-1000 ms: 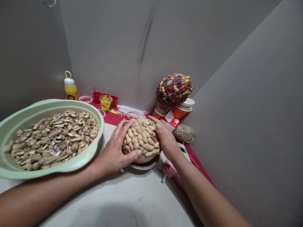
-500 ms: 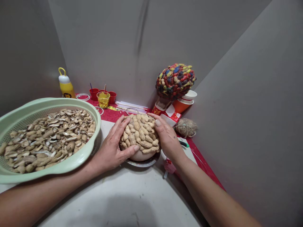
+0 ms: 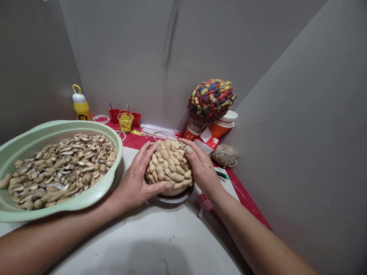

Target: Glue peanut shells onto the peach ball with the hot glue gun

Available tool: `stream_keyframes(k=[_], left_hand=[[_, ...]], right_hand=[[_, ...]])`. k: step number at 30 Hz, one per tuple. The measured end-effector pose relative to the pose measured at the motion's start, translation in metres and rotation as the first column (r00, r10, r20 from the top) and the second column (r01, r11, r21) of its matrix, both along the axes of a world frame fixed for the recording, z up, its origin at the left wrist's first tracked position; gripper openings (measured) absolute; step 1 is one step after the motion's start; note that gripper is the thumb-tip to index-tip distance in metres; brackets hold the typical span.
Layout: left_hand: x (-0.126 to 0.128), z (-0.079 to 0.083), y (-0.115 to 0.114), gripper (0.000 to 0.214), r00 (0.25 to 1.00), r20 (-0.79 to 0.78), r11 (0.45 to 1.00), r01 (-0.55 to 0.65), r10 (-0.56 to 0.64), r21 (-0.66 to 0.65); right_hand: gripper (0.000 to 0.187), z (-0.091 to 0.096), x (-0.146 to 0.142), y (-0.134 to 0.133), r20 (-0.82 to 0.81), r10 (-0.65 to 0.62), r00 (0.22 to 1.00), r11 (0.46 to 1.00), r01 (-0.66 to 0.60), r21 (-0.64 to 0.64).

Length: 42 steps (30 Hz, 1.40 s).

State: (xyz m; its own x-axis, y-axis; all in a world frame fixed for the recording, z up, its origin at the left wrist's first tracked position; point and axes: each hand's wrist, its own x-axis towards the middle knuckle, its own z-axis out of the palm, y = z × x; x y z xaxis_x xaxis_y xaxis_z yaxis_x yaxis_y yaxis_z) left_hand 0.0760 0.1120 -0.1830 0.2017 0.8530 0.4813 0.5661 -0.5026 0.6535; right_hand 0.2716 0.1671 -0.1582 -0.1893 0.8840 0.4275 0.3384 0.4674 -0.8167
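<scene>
A pale round ball [image 3: 169,162], covered over its top and sides with peanut shells, sits in a shallow metal dish [image 3: 175,198]. My left hand [image 3: 140,178] wraps its left side, the thumb pressed across the lower front near the bare strip. On the opposite side my right hand [image 3: 204,164] curves round it, with its thumb on the shells at the upper right. Fingertips of both hands are partly hidden behind the ball. Left of my hands stands a green colander [image 3: 113,177] full of split peanut shells [image 3: 63,172].
Behind stand red paint cups [image 3: 114,115], a tub of yellow paint [image 3: 125,123] and a yellow bottle [image 3: 82,109]. A multicoloured shell-covered ball [image 3: 211,100] rests by stacked paper cups [image 3: 222,128]. Right of my hands lie a twine ball [image 3: 225,155] and a pink glue gun [image 3: 205,202].
My left thumb has slid slightly to the right across the ball's lower front. Both hands stay around the ball, and the view has shifted a little.
</scene>
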Motion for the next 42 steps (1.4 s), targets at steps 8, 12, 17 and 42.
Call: stream_keyframes(k=[8,12,17,42], left_hand=[[0.0012,-0.0039,0.0018,0.083,0.999,-0.017,0.998,-0.026,0.027,0.049],[0.0019,-0.0051,0.0018,0.081,0.999,-0.034,0.997,-0.034,0.037,0.068],[0.0018,-0.0054,0.0026,0.081,0.999,-0.033,0.997,-0.035,0.037,0.074],[0.0023,-0.003,0.0055,0.085,1.0,-0.01,0.998,-0.004,0.005,0.057]], right_hand=[[0.046,0.0024,-0.0022,-0.0046,-0.016,-0.001,1.0,1.0,0.001,0.004],[0.045,0.0027,-0.0031,-0.0055,-0.036,0.007,0.999,1.0,-0.007,-0.001],[0.045,0.0029,-0.0027,-0.0048,-0.03,0.004,1.0,1.0,-0.004,0.001],[0.043,0.0002,-0.0035,-0.0091,-0.062,-0.032,0.998,0.999,0.031,-0.015]])
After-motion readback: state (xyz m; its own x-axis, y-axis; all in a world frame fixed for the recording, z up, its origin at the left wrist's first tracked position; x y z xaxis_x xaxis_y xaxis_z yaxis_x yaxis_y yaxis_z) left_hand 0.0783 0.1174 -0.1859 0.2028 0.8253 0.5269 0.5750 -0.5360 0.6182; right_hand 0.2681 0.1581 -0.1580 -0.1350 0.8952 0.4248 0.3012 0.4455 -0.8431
